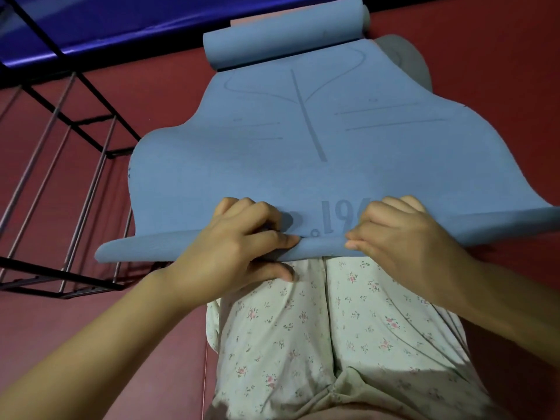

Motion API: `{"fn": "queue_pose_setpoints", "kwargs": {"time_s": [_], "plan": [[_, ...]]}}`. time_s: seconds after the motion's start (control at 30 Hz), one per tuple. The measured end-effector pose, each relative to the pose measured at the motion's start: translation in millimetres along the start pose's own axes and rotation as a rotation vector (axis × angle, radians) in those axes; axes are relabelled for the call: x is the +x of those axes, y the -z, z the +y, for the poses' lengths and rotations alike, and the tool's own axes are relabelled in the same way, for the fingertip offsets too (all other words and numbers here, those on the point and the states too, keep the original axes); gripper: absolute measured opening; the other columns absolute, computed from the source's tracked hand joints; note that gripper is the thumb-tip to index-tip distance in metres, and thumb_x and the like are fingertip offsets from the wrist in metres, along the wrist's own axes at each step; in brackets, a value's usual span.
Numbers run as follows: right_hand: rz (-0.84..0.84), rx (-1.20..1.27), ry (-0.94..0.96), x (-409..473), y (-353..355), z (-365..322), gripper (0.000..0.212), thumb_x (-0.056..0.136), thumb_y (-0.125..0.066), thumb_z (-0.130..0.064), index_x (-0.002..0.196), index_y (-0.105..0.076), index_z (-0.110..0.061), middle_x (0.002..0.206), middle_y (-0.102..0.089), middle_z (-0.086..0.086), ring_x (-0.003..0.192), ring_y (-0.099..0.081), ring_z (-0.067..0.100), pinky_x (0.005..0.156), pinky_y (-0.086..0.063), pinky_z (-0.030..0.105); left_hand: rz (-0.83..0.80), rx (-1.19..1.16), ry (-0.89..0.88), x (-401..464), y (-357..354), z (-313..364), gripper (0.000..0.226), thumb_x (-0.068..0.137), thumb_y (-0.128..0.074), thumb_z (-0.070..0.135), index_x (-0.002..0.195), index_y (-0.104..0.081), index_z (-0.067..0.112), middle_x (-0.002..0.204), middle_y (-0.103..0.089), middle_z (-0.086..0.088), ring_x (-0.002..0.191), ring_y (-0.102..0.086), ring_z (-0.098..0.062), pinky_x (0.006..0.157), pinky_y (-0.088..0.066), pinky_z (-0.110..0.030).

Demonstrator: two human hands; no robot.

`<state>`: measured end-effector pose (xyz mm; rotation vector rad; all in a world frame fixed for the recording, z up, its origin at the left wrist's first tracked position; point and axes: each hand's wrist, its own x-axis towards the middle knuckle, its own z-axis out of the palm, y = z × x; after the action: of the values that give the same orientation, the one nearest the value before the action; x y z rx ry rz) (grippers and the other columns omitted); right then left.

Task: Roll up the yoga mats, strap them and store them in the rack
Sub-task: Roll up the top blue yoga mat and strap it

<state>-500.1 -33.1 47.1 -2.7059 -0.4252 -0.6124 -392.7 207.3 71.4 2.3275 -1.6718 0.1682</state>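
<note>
A blue yoga mat point(303, 153) with printed lines lies lengthwise in front of me on the red floor. Its near edge is folded over into the start of a roll above my knees. My left hand point(242, 244) grips that folded edge left of centre, fingers curled over the top and thumb underneath. My right hand point(400, 237) grips the same edge right of centre in the same way. The mat's far end point(285, 34) is curled into a loose roll. A black metal rack point(75, 165) with grey bars stands at the left.
A grey mat point(409, 59) peeks out from under the blue one at the far right. A shiny blue pad point(106, 25) runs along the back left. My legs in floral trousers point(318, 328) are under the mat's near edge.
</note>
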Motion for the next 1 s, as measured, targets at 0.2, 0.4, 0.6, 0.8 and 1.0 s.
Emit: {"fn": "queue_pose_setpoints", "kwargs": {"time_s": [0.2,0.4,0.6,0.8,1.0], "plan": [[-0.088,-0.380,0.188,-13.3,10.2,-13.6,0.028,0.080,-0.046,0.004,0.086,-0.070,-0.008,0.079,-0.060,0.001,0.065,-0.056,0.023,0.070,-0.035,0.034,0.016,0.041,-0.008,2.4,0.8,1.8,0.032,0.087,-0.063,0.044,0.101,-0.073,0.017,0.089,-0.054,-0.002,0.080,-0.047,-0.015,0.076,-0.035,-0.032],[-0.042,-0.349,0.063,-25.6,8.1,-19.6,0.043,0.082,-0.033,0.002,0.105,-0.069,0.001,0.087,-0.069,0.010,0.074,-0.067,0.028,0.096,-0.034,0.041,0.061,0.101,0.029,2.1,5.0,11.9,0.033,0.092,-0.053,0.040,0.102,-0.073,0.014,0.085,-0.053,-0.002,0.078,-0.043,-0.017,0.074,-0.030,-0.029],[0.012,-0.223,-0.037,-30.7,11.4,-13.2,0.044,0.084,-0.033,0.000,0.106,-0.071,-0.004,0.099,-0.071,0.007,0.082,-0.068,0.026,0.105,-0.032,0.044,0.094,0.216,0.098,-4.0,4.4,25.0,0.030,0.092,-0.053,0.025,0.107,-0.070,0.005,0.078,-0.051,-0.003,0.074,-0.040,-0.020,0.066,-0.028,-0.028],[0.099,-0.143,-0.115,-38.6,-8.4,-9.7,0.046,0.083,-0.032,0.004,0.113,-0.066,-0.004,0.110,-0.069,0.008,0.108,-0.052,0.019,0.112,-0.022,0.040,0.208,0.276,0.186,-8.9,-5.7,32.8,0.024,0.085,-0.069,0.013,0.107,-0.069,0.003,0.072,-0.053,-0.005,0.064,-0.048,-0.023,0.058,-0.034,-0.032],[0.149,-0.064,-0.154,-37.8,-15.8,-5.1,0.036,0.086,-0.056,-0.034,0.110,-0.069,-0.011,0.109,-0.068,0.002,0.109,-0.054,0.013,0.108,-0.028,0.040,0.281,0.159,0.198,-9.0,-10.6,26.1,0.019,0.090,-0.064,0.021,0.083,-0.067,0.003,0.073,-0.057,-0.007,0.067,-0.052,-0.026,0.060,-0.043,-0.039]]}}
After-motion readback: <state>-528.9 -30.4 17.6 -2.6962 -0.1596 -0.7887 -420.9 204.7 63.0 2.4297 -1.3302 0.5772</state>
